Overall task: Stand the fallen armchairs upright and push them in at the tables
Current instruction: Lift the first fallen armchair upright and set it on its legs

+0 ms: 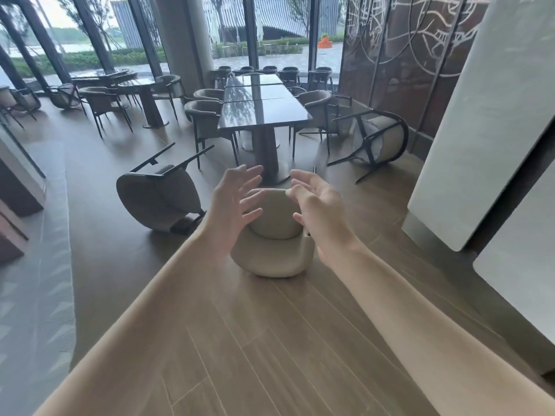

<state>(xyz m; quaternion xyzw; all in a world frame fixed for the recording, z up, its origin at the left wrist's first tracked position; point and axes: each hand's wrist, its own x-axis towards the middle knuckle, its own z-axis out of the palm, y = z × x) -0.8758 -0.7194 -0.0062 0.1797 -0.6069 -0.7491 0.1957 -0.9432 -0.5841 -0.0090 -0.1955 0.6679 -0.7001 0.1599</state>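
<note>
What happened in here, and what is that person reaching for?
A person is tidying a dining room where three armchairs lie tipped on the wooden floor. Both hands, the left hand and right hand, are open and reaching toward the cream upholstered armchair lying nearest, without gripping it yet. Two more, a beige fallen armchair and a black-framed fallen armchair, flank the long dark glossy table.

Both bare arms outstretched, left grip [234, 202] spread, right grip [318, 205] loosely curled
</note>
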